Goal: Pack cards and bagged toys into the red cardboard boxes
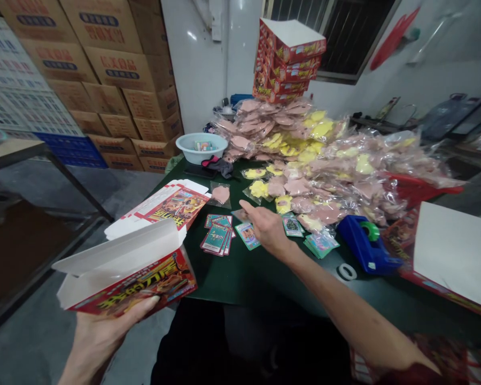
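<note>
My left hand [108,326] grips a red printed cardboard box [144,289] at the lower left, thumb on its front; its white top flap stands up. Over the table's middle is my right hand [268,227], fingers pressed together and partly hidden under it; what they hold cannot be made out. A greyish card or packet edge [239,215] shows beneath its fingertips. Around it lie a pile of teal-backed cards [217,238], a green-edged card [248,236], a dark-picture card pile [292,225] and a fanned card pile [322,244].
Flattened red cartons [172,206] lie left of the cards. Bagged pink and yellow pieces [288,139] heap at the back, with stacked red boxes [284,64] on top. A blue tape dispenser [366,246], a white tape roll [346,272] and a basin [200,147] stand on the green table [240,280].
</note>
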Demonstrator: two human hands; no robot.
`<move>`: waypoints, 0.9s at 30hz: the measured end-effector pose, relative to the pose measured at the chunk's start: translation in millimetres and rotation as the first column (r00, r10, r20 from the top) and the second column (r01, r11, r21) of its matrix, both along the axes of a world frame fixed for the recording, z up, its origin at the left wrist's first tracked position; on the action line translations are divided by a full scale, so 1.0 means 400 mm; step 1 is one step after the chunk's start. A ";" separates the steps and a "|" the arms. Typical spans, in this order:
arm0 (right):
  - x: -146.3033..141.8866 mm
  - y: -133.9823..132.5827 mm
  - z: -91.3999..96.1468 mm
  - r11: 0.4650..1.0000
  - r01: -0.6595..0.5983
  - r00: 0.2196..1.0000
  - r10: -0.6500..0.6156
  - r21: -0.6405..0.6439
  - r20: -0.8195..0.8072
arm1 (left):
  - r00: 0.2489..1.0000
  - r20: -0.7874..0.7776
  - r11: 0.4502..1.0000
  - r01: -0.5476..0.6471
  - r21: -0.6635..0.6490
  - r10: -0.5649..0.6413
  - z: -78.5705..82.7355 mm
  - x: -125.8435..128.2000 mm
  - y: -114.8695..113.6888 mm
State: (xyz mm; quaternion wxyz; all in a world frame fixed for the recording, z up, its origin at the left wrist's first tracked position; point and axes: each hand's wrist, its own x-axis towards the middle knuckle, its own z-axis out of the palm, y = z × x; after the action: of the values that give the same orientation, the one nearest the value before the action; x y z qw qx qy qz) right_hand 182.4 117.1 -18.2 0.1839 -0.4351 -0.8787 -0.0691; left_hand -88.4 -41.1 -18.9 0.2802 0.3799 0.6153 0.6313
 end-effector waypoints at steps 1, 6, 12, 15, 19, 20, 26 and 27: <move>0.020 0.005 0.000 0.999 0.018 0.998 -0.020 0.031 0.063 | 1.000 0.006 1.000 0.001 -0.001 -0.001 0.004 0.005 0.001; 0.074 -0.044 -0.061 1.000 -0.026 0.943 0.029 -0.013 0.331 | 0.998 -0.020 0.998 0.055 0.011 -0.055 0.007 0.025 0.007; 0.108 -0.145 -0.066 0.984 -0.020 0.933 0.083 -0.178 0.351 | 0.996 -0.023 0.996 0.084 -0.019 -0.084 -0.018 0.029 0.027; 0.121 -0.106 -0.033 0.953 -0.069 0.924 0.172 -0.294 0.340 | 0.991 -0.051 0.992 0.126 -0.030 -0.127 -0.027 0.038 0.042; 0.109 -0.028 -0.008 0.896 -0.179 0.885 0.327 -0.406 0.332 | 0.988 -0.077 0.991 0.135 -0.016 -0.136 -0.030 0.054 0.055; 0.104 -0.021 -0.007 0.891 -0.196 0.876 0.346 -0.409 0.335 | 0.987 -0.072 0.989 0.146 -0.012 -0.146 -0.032 0.054 0.056; 0.075 -0.075 -0.036 0.942 -0.186 0.879 0.286 -0.278 0.382 | 0.980 -0.071 0.983 0.184 -0.015 -0.184 -0.045 0.053 0.058; 0.070 -0.085 -0.043 0.949 -0.182 0.879 0.275 -0.259 0.389 | 0.983 -0.062 0.985 0.172 -0.009 -0.173 -0.044 0.060 0.058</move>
State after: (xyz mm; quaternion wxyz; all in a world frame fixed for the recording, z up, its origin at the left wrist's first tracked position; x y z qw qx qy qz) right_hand 210.4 83.1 -35.2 -0.0508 -0.3200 -0.9450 -0.0437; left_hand -64.5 -17.8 -36.3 0.3152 0.4508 0.5896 0.5915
